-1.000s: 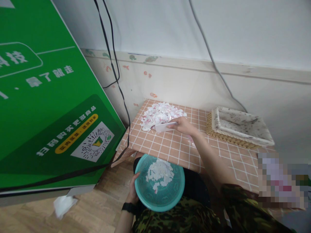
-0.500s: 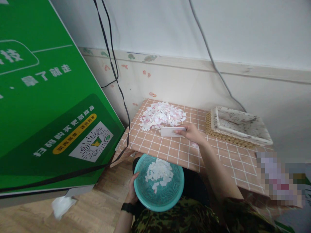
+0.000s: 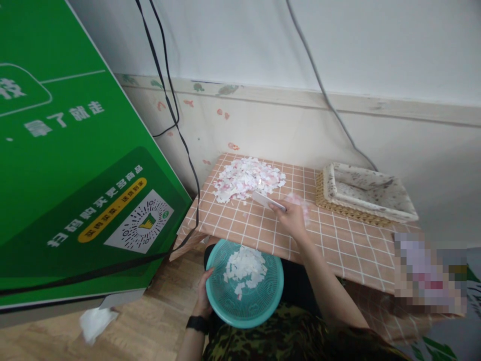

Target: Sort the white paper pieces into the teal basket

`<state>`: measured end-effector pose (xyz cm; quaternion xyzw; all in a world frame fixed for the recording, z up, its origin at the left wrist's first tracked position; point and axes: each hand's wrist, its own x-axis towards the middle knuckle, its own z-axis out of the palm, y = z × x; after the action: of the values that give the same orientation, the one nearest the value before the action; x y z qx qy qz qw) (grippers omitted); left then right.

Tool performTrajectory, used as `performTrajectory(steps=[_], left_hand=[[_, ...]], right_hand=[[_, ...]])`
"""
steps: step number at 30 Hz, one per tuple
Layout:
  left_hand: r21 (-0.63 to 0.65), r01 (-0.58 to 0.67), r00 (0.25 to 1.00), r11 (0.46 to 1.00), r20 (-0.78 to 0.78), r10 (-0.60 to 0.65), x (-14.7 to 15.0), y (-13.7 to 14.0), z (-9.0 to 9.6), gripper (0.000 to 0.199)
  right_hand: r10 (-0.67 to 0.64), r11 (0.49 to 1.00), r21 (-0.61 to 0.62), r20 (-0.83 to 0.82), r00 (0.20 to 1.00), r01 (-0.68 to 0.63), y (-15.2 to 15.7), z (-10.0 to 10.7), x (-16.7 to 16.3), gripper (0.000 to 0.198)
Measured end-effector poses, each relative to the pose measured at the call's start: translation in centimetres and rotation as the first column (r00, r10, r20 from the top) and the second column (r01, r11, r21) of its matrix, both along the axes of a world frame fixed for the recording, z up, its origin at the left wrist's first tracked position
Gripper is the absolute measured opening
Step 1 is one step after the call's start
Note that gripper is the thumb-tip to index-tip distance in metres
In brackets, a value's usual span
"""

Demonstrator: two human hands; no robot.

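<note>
Pale wall (image 3: 240, 50) behind; big green panel (image 3: 75, 150) to L. Table (image 3: 240, 220) w/ checked cloth; lined basket (image 3: 347, 213) toward R. Teal basin (image 3: 259, 303) at lap, rim gripped by L hand (image 3: 204, 288), paper bits inside. Scrap pile (image 3: 246, 178) on table, far L corner. R hand (image 3: 293, 215) pinches white card (image 3: 267, 201) by pile's near edge: prob. gathering step; next move seems to need card low, basin steady.

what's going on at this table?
A person's right hand holds a flat white object at the near edge of a pile of paper scraps on the checkered tablecloth. Whether it touches the scraps is hard to tell. The left hand grips the left rim of a teal colander, which sits below the table edge and holds more scraps. A cloth-lined wicker basket stands to the right.
</note>
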<state>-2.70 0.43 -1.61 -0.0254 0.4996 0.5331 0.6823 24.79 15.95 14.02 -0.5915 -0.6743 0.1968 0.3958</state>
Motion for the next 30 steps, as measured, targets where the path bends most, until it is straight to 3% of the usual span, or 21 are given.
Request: performTrajectory(steps=[7, 12, 18, 24, 28, 30], left_hand=[[0.010, 0.015, 1.000, 1.000, 0.000, -0.015, 0.0, 0.1, 0.4, 0.011], [-0.019, 0.008, 1.000, 1.000, 0.003, -0.008, 0.3, 0.2, 1.0, 0.014], [-0.013, 0.005, 1.000, 1.000, 0.019, -0.005, 0.4, 0.1, 1.2, 0.016], [-0.044, 0.011, 0.999, 0.999, 0.035, -0.009, 0.4, 0.2, 1.3, 0.015], [-0.042, 0.014, 0.999, 0.999, 0.043, -0.012, 0.5, 0.2, 1.8, 0.018], [-0.031, 0.018, 0.999, 0.999, 0.039, -0.017, 0.5, 0.2, 1.9, 0.018]], right_hand=[[-0.031, 0.999, 0.033, -0.002, 1.000, 0.031, 0.6, 0.0, -0.1, 0.032], [0.032, 0.999, -0.009, 0.019, 0.999, -0.031, 0.3, -0.4, -0.1, 0.027], [0.152, 0.986, -0.068, -0.041, 0.987, -0.155, -1.0, 0.9, 0.5, 0.024], [0.110, 0.992, -0.058, -0.047, 0.993, -0.112, -0.7, 0.8, 0.1, 0.028], [0.194, 0.977, -0.071, -0.072, 0.978, -0.199, -0.7, 0.5, 0.0, 0.023], [0.175, 0.982, -0.054, -0.081, 0.981, -0.179, -1.3, 0.6, -0.2, 0.022]])
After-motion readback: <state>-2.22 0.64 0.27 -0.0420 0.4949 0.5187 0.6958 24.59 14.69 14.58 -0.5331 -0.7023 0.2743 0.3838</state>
